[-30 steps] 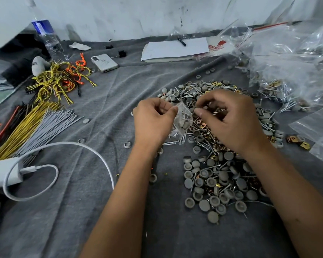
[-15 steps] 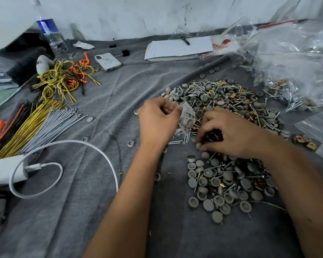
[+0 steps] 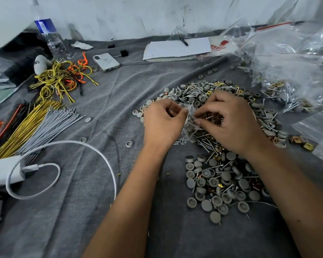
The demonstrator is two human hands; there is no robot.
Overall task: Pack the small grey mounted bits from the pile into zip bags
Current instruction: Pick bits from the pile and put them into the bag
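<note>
A pile of small grey round bits (image 3: 220, 181), mixed with screws and brass pieces, spreads over the grey cloth (image 3: 108, 112) from the centre to the right. My left hand (image 3: 162, 123) pinches the top edge of a small clear zip bag (image 3: 189, 125) with several grey bits inside. My right hand (image 3: 229, 121) is at the bag's mouth, fingertips curled together as if pinching something small; what they hold is hidden.
Bundles of yellow, grey, black and orange cable ties (image 3: 32, 123) lie at left, with a white charger and cable (image 3: 45, 170). A phone (image 3: 106, 62), water bottle (image 3: 48, 37) and notepad (image 3: 177, 49) sit at the back. Clear plastic bags (image 3: 291, 62) heap at right.
My right hand dipped down into the pile half a second ago and has come back up to the bag's mouth. The left hand kept hold of the bag.
</note>
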